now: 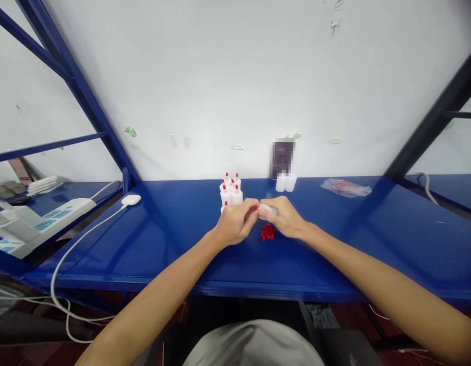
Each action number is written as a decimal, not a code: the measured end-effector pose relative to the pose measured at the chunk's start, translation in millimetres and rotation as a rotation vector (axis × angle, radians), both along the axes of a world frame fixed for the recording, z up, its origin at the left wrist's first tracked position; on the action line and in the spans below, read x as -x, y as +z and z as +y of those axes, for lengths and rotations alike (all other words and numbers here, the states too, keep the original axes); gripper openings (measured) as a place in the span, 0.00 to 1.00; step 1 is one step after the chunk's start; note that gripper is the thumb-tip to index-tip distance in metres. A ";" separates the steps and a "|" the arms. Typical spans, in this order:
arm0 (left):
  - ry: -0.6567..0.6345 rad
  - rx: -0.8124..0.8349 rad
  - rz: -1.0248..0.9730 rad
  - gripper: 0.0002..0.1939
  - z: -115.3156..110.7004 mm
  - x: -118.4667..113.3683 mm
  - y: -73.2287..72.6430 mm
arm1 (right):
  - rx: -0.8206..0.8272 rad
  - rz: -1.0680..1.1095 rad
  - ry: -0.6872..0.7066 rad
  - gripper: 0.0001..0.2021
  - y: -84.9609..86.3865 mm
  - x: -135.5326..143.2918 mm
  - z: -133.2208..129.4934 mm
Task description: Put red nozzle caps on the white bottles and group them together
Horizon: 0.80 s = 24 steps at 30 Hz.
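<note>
My right hand [287, 217] is wrapped round a small white squeeze bottle [265, 212], tilted on its side with its tip toward the left. At that tip, my left hand [237, 222] pinches a small red cap [255, 208]; whether the cap is seated on the tip I cannot tell. Just below the hands lies a small pile of red caps [268, 232]. Beyond my left hand stands a group of several white bottles with red caps [226, 194], partly hidden by that hand. Two white bottles [286, 182] without visible red caps stand near the wall.
The blue table [174, 239] meets a white wall. A clear plastic bag [346, 187] with something red inside lies at the back right. On the left are a white charger [131, 200] with its cable and a white power strip [48, 223]. Blue posts frame both sides.
</note>
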State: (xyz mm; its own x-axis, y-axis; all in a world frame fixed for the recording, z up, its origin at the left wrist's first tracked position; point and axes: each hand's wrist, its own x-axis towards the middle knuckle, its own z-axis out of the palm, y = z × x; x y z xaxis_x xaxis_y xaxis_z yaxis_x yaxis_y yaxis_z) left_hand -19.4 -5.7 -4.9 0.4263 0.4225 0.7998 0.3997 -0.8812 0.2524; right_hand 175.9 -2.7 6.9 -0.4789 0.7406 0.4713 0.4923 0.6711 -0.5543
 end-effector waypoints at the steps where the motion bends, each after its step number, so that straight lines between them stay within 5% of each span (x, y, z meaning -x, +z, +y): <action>1: 0.051 -0.035 -0.061 0.07 2.6 6.2 3.6 | -0.001 0.018 0.004 0.25 0.0 -0.4 0.6; 4: 0.207 -0.100 -0.130 0.08 12.7 33.4 17.5 | -0.013 0.085 -0.080 0.21 -0.3 -1.6 2.7; 8: 0.330 -0.057 0.111 0.11 22.9 62.4 30.3 | -0.011 0.244 -0.202 0.19 -2.7 -3.6 7.3; 13: 0.390 0.066 0.345 0.14 25.3 63.6 29.6 | -0.045 0.472 -0.216 0.17 -7.9 -11.2 12.8; 17: 0.426 0.074 0.308 0.17 23.4 61.6 28.8 | 0.004 0.602 -0.101 0.15 -11.2 -15.2 15.0; 21: 0.349 -0.056 0.117 0.12 12.0 44.7 27.0 | 0.086 0.688 -0.089 0.14 -14.3 -13.7 18.0; 24: 0.124 0.054 0.290 0.09 0.9 16.5 19.4 | 0.107 0.753 -0.107 0.14 -17.9 -12.7 21.3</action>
